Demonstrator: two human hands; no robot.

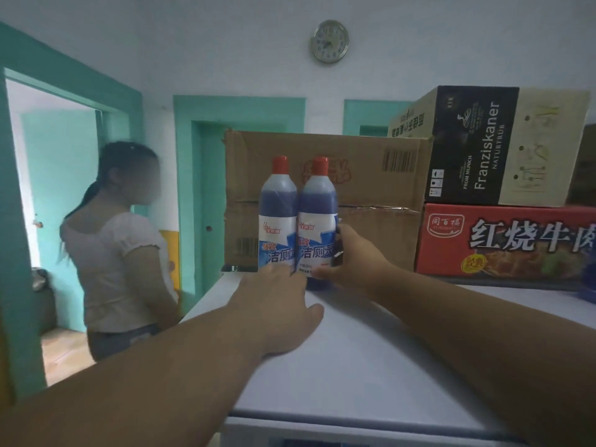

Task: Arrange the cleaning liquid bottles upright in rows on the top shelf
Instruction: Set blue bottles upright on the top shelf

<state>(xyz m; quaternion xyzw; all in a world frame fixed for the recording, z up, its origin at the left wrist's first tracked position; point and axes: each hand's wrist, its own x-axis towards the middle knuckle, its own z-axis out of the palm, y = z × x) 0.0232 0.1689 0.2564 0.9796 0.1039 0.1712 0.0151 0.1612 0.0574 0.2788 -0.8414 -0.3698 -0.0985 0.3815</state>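
Two cleaning liquid bottles stand upright side by side on the white top shelf (354, 366), each with a red cap, dark blue liquid and a blue-white label. My left hand (277, 304) wraps the base of the left bottle (278, 214). The right bottle (317, 217) touches its neighbour, and my right hand (354, 256) grips its lower right side. Both bottle bases are hidden behind my hands.
A brown cardboard box (371, 188) stands directly behind the bottles. To the right, a red carton (503, 243) carries a black and cream Franziskaner box (477, 146). A person in a white top (116, 246) stands left of the shelf, near teal door frames.
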